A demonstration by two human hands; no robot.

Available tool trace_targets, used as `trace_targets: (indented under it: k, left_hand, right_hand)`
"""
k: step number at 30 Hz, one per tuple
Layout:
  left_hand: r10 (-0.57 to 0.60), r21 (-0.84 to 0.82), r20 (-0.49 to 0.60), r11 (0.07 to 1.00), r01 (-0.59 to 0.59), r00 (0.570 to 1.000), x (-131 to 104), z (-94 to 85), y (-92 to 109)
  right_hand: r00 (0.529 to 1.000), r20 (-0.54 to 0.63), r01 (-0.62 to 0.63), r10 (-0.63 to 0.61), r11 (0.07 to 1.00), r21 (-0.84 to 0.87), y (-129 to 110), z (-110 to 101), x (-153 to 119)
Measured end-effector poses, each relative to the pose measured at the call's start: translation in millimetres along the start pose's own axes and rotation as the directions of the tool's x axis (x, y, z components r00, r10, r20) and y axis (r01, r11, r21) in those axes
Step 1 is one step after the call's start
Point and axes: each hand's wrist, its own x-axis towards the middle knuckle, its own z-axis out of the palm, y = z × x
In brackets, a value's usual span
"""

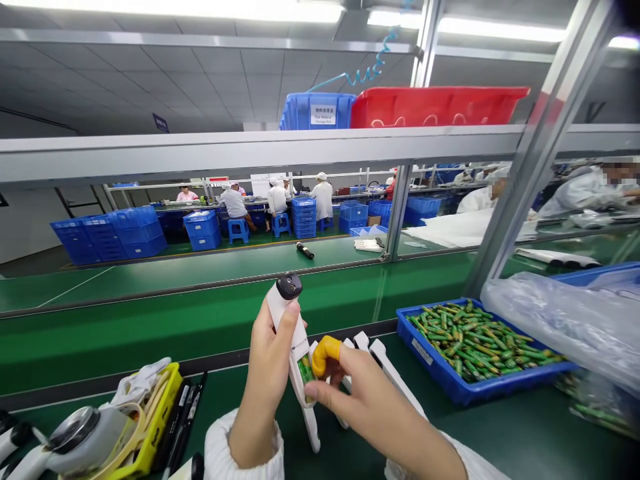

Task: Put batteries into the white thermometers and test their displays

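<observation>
My left hand (267, 353) is wrapped round a white handheld device (301, 340) with a black end pointing up and away. A green and yellow part (304, 368) shows in the open lower section of the device. On that section rest the thumb and fingers of my right hand (350, 380), pinched at the green part; a yellow finger cot (326, 353) covers one finger. Beneath and behind my hands, several white long-handled pieces (393, 373) lie on the green bench.
A blue tray (453, 390) of green parts stands at the right, beside clear plastic bags (565, 320). At the left are a yellow basket (170, 407), black pens (185, 417) and a grey-white device (93, 437). Beyond runs a green conveyor (225, 267); people sit farther back.
</observation>
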Motion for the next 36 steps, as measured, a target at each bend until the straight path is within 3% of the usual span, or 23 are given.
trace_targets:
  k: [3,5,8,11,17,22,26,30,33,36]
  left_hand:
    - [0.050,0.226,0.019,0.973,-0.053,0.999,1,-6.7,-1]
    - [0.031,0.430,0.025,0.902,-0.039,0.999,0,-12.9,-6]
    - [-0.055,0.670,0.028,0.742,0.022,0.998,-2,-26.5,-21]
    - [-0.141,0.779,0.002,0.621,0.087,0.990,-5,-41.8,-47]
    - [-0.257,0.926,-0.111,0.323,0.193,0.960,-5,-55.8,-104]
    - [-0.231,0.965,-0.127,0.198,0.174,0.965,-2,-41.8,-116]
    - [-0.178,0.977,-0.041,0.200,0.077,0.983,-17,-17.0,-104]
    - [-0.289,0.943,0.124,0.331,-0.022,0.949,-38,0.9,-101]
    - [-0.338,0.891,0.153,0.453,0.018,0.929,-38,-1.6,-105]
    - [-0.370,0.797,0.114,0.588,0.137,0.922,-25,-12.8,-100]
  right_hand:
    - [0.997,-0.076,0.002,-0.024,0.962,-0.273,0,-25,-4]
    - [0.992,-0.123,-0.072,0.025,0.914,-0.400,6,-46,-6]
    - [0.973,-0.091,-0.224,0.210,0.790,-0.571,25,-75,-7]
    - [0.913,-0.049,-0.335,0.405,0.678,-0.654,51,-93,-3]
    - [0.776,-0.079,-0.502,0.626,0.537,-0.678,87,-97,11]
    - [0.725,-0.046,-0.536,0.687,0.521,-0.664,104,-89,18]
    - [0.752,-0.092,-0.574,0.653,0.580,-0.578,116,-95,19]
    - [0.841,-0.174,-0.538,0.512,0.757,-0.370,118,-110,17]
    - [0.889,-0.249,-0.427,0.384,0.892,-0.148,109,-116,18]
    - [0.920,-0.276,-0.258,0.278,0.960,0.105,96,-110,19]
